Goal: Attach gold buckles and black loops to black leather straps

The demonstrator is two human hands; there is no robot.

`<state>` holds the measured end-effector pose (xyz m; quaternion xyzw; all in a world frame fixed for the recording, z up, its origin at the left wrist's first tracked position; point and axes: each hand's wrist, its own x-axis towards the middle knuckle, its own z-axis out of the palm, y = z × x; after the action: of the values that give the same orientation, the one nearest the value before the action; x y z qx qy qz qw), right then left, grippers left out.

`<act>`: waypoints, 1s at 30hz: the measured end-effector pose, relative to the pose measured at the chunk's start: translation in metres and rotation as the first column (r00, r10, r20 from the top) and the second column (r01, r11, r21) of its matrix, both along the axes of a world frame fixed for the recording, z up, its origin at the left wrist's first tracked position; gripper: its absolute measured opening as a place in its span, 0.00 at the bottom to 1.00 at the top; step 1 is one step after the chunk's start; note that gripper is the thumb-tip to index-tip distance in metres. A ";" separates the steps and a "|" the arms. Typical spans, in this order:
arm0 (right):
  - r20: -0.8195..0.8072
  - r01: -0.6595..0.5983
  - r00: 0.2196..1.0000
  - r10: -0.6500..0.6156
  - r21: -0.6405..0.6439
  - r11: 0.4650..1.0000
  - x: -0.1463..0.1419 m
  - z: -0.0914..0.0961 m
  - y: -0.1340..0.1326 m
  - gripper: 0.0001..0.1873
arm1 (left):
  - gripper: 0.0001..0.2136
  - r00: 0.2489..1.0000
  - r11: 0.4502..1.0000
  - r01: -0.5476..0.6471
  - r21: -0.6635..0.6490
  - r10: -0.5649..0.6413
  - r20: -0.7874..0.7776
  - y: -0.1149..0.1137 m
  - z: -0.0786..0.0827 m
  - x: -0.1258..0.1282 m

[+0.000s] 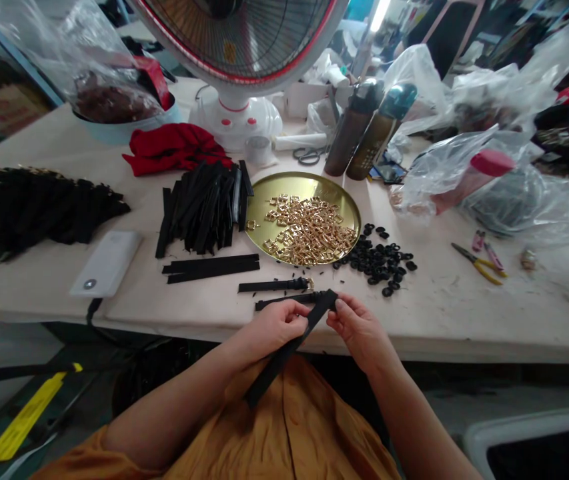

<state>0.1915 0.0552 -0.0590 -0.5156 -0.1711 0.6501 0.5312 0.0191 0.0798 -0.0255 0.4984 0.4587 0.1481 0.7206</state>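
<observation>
A flat black strap [279,360] runs slantwise between my hands over the table's front edge. My left hand [284,323] pinches it along its middle. At its upper end my right hand [357,327] grips the tip between thumb and fingers. Just beyond lie two straps with buckles; the farther buckled strap [274,285] shows a gold buckle at its right end, while the nearer one [284,300] is partly covered by my left hand. A round gold tray [259,183] bears a heap of gold buckles [314,230]. Beside it are many black rings [387,263].
Loose black straps [204,207] are piled left of the tray, with finished-looking straps [39,207] farther left. A white power bank [107,263], a fan [237,113], two bottles [359,133], scissors [307,155] and yellow-handled pliers [479,263] stand or lie around.
</observation>
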 end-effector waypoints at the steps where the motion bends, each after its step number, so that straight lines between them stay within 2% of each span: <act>1: -0.008 0.005 1.000 -0.005 -0.002 1.000 0.001 -0.001 -0.001 0.13 | 0.13 1.000 1.000 0.009 -0.001 -0.009 0.000 0.000 0.001 0.000; 9: 0.004 0.055 0.998 -0.055 -0.049 0.997 0.005 -0.005 -0.004 0.14 | 0.13 0.997 0.998 0.052 -0.023 -0.053 -0.052 -0.003 0.011 0.004; 13: 0.057 0.066 0.996 -0.063 -0.043 0.997 0.007 -0.007 -0.007 0.14 | 0.11 0.993 0.995 0.098 -0.024 -0.100 -0.061 -0.004 0.011 0.005; 18: 0.185 -0.016 0.983 0.005 0.057 0.998 0.000 -0.002 -0.014 0.14 | 0.11 0.993 0.986 0.077 -0.148 -0.062 0.100 -0.005 0.009 0.009; 20: 0.174 -0.049 0.984 0.034 0.081 0.995 -0.004 0.001 -0.016 0.14 | 0.12 0.990 0.985 0.079 -0.150 -0.060 0.130 -0.004 0.008 0.009; 22: 0.096 -0.047 0.995 0.040 0.073 0.996 -0.006 0.002 -0.017 0.15 | 0.11 0.996 0.998 0.056 -0.036 -0.053 0.074 -0.001 0.007 0.009; 24: -0.007 -0.020 1.000 0.020 0.038 0.999 -0.007 0.003 -0.016 0.15 | 0.10 0.998 0.988 0.055 0.141 -0.051 -0.032 0.002 0.007 0.007; 27: -0.102 0.011 0.995 -0.010 0.006 1.000 -0.009 0.003 -0.016 0.14 | 0.15 0.977 0.925 0.167 0.342 -0.110 -0.180 0.001 0.008 0.006; 30: -0.096 0.019 0.995 -0.015 0.035 0.999 -0.010 0.000 -0.020 0.12 | 0.16 0.939 0.827 0.300 0.476 -0.167 -0.302 -0.005 0.009 0.008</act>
<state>0.1814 0.0354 -0.0585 -0.4757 -0.1528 0.6663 0.5536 0.0266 0.0751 -0.0167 0.7398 0.4234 0.1123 0.5107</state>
